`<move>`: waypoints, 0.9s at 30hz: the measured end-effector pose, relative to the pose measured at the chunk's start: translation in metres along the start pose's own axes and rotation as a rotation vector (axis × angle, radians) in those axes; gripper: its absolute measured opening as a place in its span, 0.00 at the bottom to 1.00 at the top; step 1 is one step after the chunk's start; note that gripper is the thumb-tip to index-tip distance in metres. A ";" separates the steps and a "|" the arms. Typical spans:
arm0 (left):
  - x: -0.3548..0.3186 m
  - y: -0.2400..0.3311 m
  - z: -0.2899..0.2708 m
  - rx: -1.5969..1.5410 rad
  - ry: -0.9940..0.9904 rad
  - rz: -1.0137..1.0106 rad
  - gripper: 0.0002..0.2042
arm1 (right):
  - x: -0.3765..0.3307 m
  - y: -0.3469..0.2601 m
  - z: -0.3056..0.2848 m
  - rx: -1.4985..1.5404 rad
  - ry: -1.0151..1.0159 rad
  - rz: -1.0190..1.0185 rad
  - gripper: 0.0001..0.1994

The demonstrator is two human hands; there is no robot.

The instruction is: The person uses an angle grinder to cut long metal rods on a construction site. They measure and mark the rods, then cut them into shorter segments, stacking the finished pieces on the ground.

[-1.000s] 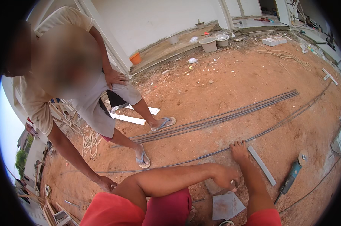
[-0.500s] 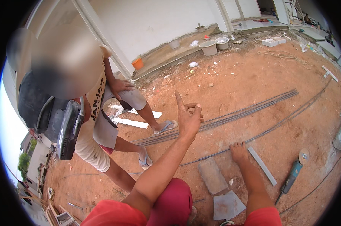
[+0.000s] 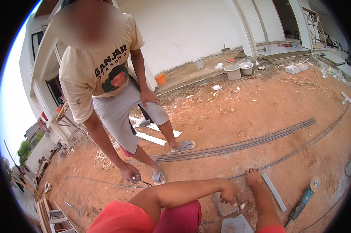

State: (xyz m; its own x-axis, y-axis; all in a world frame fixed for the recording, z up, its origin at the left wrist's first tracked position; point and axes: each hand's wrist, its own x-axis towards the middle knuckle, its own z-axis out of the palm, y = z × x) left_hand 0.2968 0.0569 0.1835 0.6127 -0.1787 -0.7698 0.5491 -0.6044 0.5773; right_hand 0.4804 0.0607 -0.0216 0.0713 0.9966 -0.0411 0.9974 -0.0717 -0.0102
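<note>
Left hand (image 3: 230, 193) hangs low over the red dirt ground (image 3: 260, 112), forearm crossing in front of the red-clothed knees; fingers curl downward, loosely closed, and whether they pinch anything cannot be told. A small pale chip (image 3: 242, 206) lies just beside the fingertips, contact unclear. Directly under that hand lies a grey tile piece (image 3: 224, 207), flat on the ground, with a second grey tile piece (image 3: 234, 225) nearer the lower edge. Right hand (image 3: 253, 178) rests palm down on the dirt, fingers spread flat, gripping nothing; its fingertips reach a thin steel rod (image 3: 299, 149) that curves away to the right. A flat grey metal strip (image 3: 274, 191) lies just beside the right forearm. An angle grinder (image 3: 304, 200) with a blue-green body lies further right, disc end away from the wearer, apart from both hands. A bundle of long steel rods (image 3: 237, 146) runs across the ground beyond the hands. Another person stands to the left in a cream T-shirt, grey shorts and flip-flops; that person's lowered hand (image 3: 129, 173) holds a small dark tool, kind not discernible. White buckets (image 3: 233, 72) stand near the wall.
</note>
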 end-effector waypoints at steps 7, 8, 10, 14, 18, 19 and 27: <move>0.023 -0.028 0.022 0.103 0.081 0.001 0.28 | 0.009 0.007 0.018 0.025 0.046 -0.016 0.20; 0.029 -0.040 0.020 0.133 0.110 0.067 0.27 | 0.010 0.003 0.017 0.032 0.051 -0.031 0.21; 0.025 -0.040 0.013 0.144 0.125 0.132 0.27 | 0.006 0.005 0.013 0.052 0.046 -0.039 0.21; 0.004 0.002 0.016 0.049 0.060 0.057 0.26 | 0.000 0.017 0.009 0.096 0.051 -0.029 0.22; 0.013 0.000 0.024 0.097 0.000 0.199 0.22 | -0.007 0.014 0.013 0.118 0.087 -0.052 0.21; 0.015 0.000 0.024 0.087 -0.027 0.187 0.21 | -0.007 0.014 0.014 0.116 0.112 -0.060 0.21; 0.070 -0.065 0.035 0.205 -0.102 0.262 0.22 | -0.011 0.006 0.011 0.223 0.251 -0.075 0.18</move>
State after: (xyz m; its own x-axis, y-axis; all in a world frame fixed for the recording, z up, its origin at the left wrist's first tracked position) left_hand 0.2847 0.0565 0.0829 0.6519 -0.4189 -0.6320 0.2490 -0.6690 0.7003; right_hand 0.4854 0.0486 -0.0320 0.0260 0.9763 0.2148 0.9745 0.0231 -0.2232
